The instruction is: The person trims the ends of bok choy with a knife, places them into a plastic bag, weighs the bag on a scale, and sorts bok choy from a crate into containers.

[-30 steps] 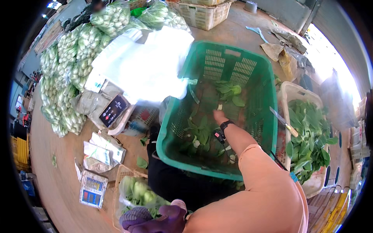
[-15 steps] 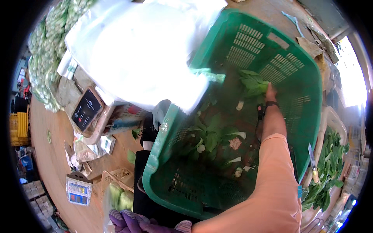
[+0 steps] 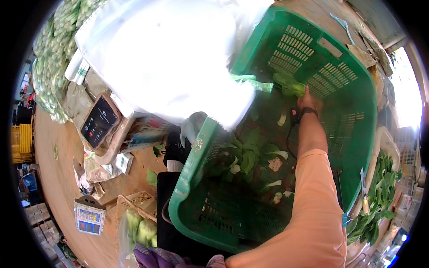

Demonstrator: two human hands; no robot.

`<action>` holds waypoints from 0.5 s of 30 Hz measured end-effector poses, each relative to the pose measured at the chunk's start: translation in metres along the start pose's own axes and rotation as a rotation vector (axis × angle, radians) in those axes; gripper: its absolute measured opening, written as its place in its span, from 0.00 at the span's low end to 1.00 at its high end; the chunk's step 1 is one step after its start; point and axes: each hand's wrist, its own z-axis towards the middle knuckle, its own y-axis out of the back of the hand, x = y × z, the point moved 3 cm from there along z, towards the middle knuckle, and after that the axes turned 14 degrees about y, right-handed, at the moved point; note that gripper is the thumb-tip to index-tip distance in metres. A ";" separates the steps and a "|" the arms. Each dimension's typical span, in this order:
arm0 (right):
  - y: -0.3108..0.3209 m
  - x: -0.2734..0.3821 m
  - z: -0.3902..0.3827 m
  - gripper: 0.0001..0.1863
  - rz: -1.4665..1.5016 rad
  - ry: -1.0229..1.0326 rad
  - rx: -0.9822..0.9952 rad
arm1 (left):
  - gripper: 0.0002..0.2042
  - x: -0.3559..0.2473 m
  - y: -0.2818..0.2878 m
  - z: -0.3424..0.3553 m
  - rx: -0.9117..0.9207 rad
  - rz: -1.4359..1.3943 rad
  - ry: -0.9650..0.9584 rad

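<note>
My bare right hand (image 3: 304, 99) is inside the green crate (image 3: 190, 176), fingers closed on a leafy green vegetable (image 3: 286, 82) near the far wall. A black watch and small corded black device are at that wrist. Below them, loose leaves (image 3: 246, 156) and pale stem scraps lie on the crate bottom. My left hand (image 3: 158, 257), in a purple glove, shows partly at the lower edge, fingers curled together; what they hold, if anything, is hidden. It is nearest a bagged bunch of greens (image 3: 138, 225) in a beige basket.
White plastic bags (image 3: 165, 58) cover the upper left. A phone (image 3: 99, 121) lies beside them; bagged vegetables (image 3: 53, 76) are stacked behind. A scale (image 3: 89, 215) is lower left. At right, a white crate (image 3: 385, 138) holds greens, with a yellow-handled knife (image 3: 365, 201) along its edge.
My right hand has moved from the crate's middle toward its far right part and closed on the leafy vegetable there. The view has swung closer over the crate.
</note>
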 end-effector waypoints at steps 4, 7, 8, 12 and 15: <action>-0.010 -0.023 0.021 0.21 -0.174 -0.044 0.126 | 0.18 0.008 0.012 -0.001 0.026 -0.161 0.030; -0.002 -0.032 0.056 0.22 -0.366 0.181 0.338 | 0.19 0.017 0.016 0.004 0.091 -0.292 0.044; -0.017 -0.031 0.038 0.26 -0.263 0.210 0.313 | 0.20 0.018 0.016 0.002 0.090 -0.328 0.054; -0.043 -0.018 0.000 0.50 -0.009 0.227 0.240 | 0.21 0.024 0.015 0.001 0.162 -0.491 0.068; -0.050 0.000 -0.025 0.51 -0.108 0.418 0.118 | 0.23 0.028 0.010 -0.003 0.309 -0.693 0.085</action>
